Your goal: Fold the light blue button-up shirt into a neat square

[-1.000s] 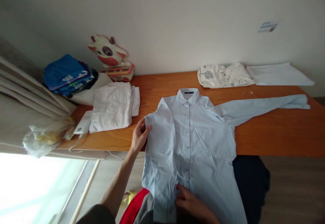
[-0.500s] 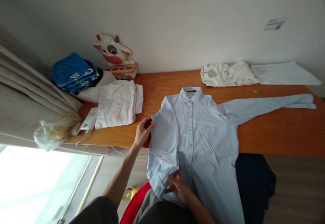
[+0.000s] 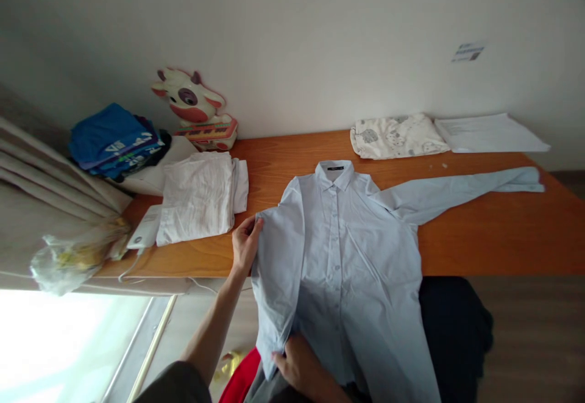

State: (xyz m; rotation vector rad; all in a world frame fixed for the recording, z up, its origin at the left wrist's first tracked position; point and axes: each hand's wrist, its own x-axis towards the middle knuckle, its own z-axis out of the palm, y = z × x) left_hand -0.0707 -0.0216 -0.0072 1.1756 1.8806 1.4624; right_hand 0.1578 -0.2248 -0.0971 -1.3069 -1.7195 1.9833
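Orange-brown wood makes up the long table (image 3: 479, 238), which runs left to right against a plain white wall, with a curtain (image 3: 41, 171) hanging at the far left. A clear plastic bag (image 3: 68, 260) slumps at the table's left near corner, with something yellowish inside that is too blurred to tell. Beside it lies a small white device (image 3: 145, 234) with a cord trailing off the edge. Just right of that sits a folded white cloth (image 3: 198, 202), and beyond it a stack of blue folded clothes (image 3: 114, 141) and a cow-shaped toy (image 3: 194, 107) against the wall. At the far right edge lie a patterned folded cloth (image 3: 395, 136) and white sheets of paper (image 3: 489, 133). A dark garment (image 3: 452, 324) hangs below the table's near edge on the right.

A pale blue shirt (image 3: 351, 250) lies front up in the middle, collar toward the wall, its lower part hanging over the near edge. One sleeve stretches out flat to the right; the other is folded in over the left side of the body.

The left hand (image 3: 244, 244) rests at the fold's upper left corner, fingers bent and pinching the cloth's edge. The right hand (image 3: 299, 369), low in view, has its fingers curled closed around the folded sleeve's lower end
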